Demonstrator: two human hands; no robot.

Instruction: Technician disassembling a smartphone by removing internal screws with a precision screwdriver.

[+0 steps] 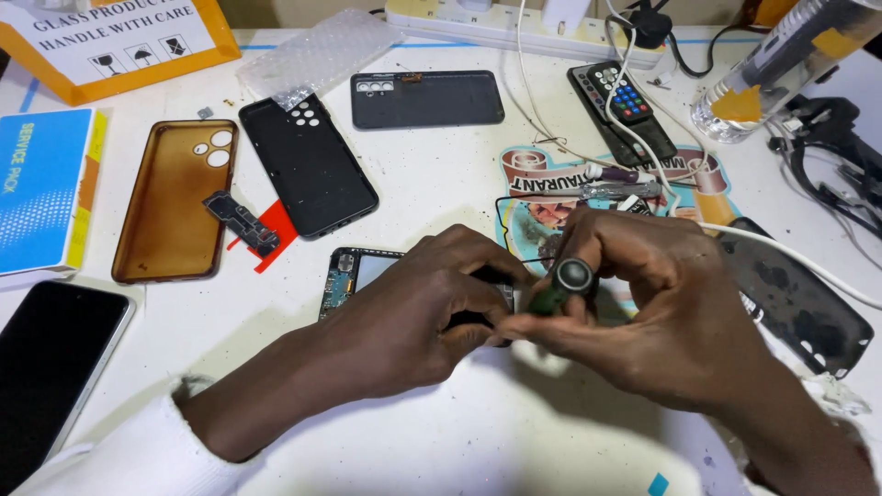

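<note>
My left hand (413, 317) rests over an opened phone (354, 276) lying on the white table, its circuit board and metal frame showing at the left edge. My right hand (652, 308) grips a green-handled screwdriver (565, 283) with a round black cap, pointing down toward the phone under my left fingers. Fingers of both hands meet around the screwdriver shaft. The tip and most of the phone are hidden by my hands.
A brown transparent phone case (170, 197), two black back covers (308, 165) (427, 99), a small black part (242, 222), a blue box (41, 188), a dark phone (50, 363), a remote (620, 106), a clear bottle (781, 64), white cables (781, 248) and another black cover (795, 294) lie around.
</note>
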